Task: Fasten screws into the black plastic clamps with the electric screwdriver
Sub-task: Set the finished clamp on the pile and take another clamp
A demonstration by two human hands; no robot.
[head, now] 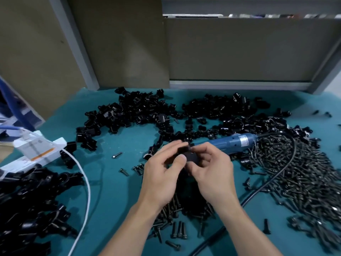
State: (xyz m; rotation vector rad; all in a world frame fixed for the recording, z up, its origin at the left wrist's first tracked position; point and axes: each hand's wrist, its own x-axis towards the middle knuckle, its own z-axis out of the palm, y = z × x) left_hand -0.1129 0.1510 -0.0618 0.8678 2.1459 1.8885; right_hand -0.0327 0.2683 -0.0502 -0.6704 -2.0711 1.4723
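Note:
My left hand [162, 169] and my right hand [210, 167] meet above the middle of the teal table and both pinch one black plastic clamp [188, 154] between fingers and thumbs. The blue electric screwdriver [234, 142] lies on the table just behind my right hand, with its black cable [287, 174] curving off to the right and toward me. Neither hand touches it. Loose black screws [304, 180] form a big heap at the right and a smaller patch [177, 218] under my wrists.
Piles of black clamps [132, 111] spread across the back of the teal table [110, 182], and another pile [29, 202] lies at the front left. A white power strip [35, 150] with a white cord [86, 193] sits at the left. Grey panels stand behind.

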